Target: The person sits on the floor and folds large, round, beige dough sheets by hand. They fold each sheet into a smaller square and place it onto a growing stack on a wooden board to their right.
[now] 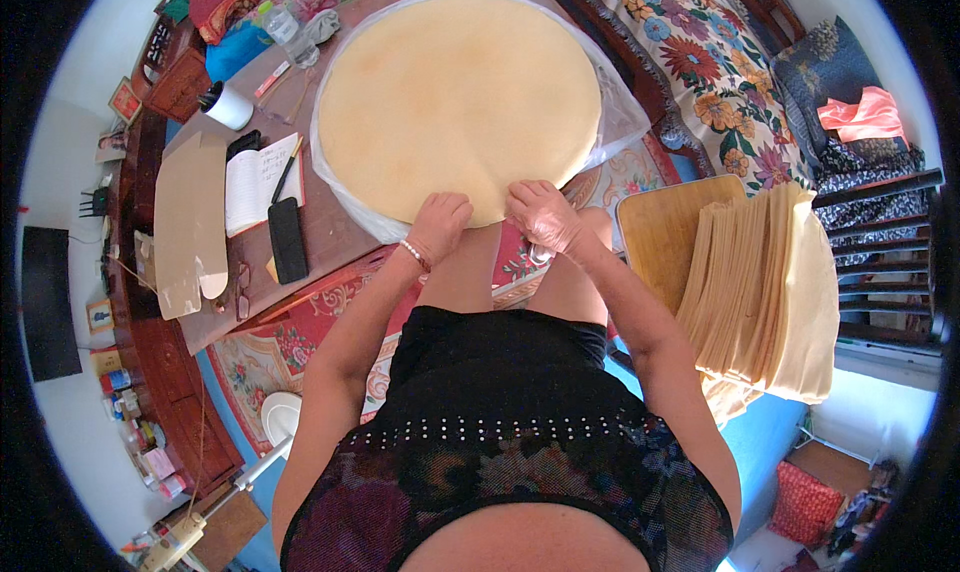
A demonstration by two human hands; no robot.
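Observation:
A large, round, pale tan sheet (457, 99), which looks like thin flatbread, lies on clear plastic sheeting (626, 126) on the table. Its surface is lightly browned in patches, and a shallow crease runs to its near edge. With fingers curled over that edge, my left hand (442, 223) grips it, a beaded bracelet on the wrist. My right hand (541, 212) pinches the same edge a short way to the right. The fingertips are partly hidden. To my right, a thick stack of folded tan sheets (750, 287) rests on a wooden-topped seat (667, 227).
On the table (337, 219) at left are a black phone (287, 240), an open notebook (259, 186) with a pen, eyeglasses (243, 291), cardboard (191, 219), a white cup (229, 107) and a water bottle (287, 32). A flower-patterned cover (712, 69) is at the far right.

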